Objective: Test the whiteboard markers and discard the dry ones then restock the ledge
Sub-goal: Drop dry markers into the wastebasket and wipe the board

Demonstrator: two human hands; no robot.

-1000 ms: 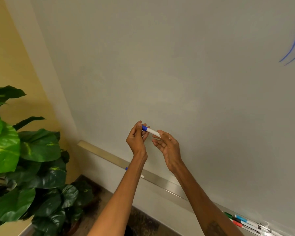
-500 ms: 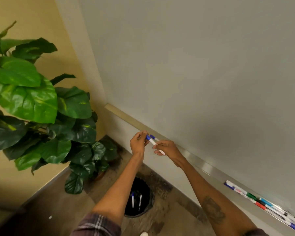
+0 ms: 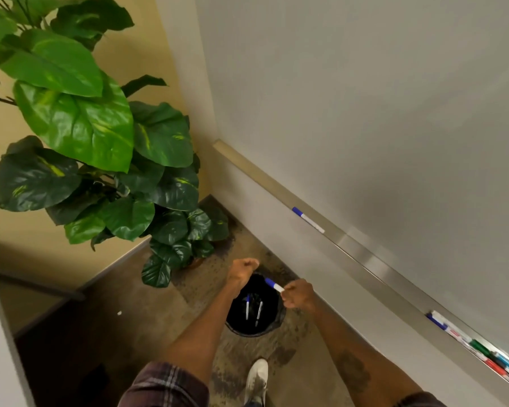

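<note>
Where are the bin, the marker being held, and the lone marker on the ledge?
Bin (image 3: 244, 330): head view, on its near rim.
Held marker (image 3: 274, 284): head view, where blue cap meets white barrel.
Lone ledge marker (image 3: 308, 220): head view, middle of its white barrel.

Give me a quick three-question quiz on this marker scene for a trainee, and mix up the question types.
1. True or false: the right hand holds a blue-capped marker over the black wastebasket.
2. How many discarded markers show inside the wastebasket? A) one B) two C) four
3. Fill in: a lone blue marker lies on the whiteboard's ____.

Key: 1 true; 2 B; 3 ledge.
</note>
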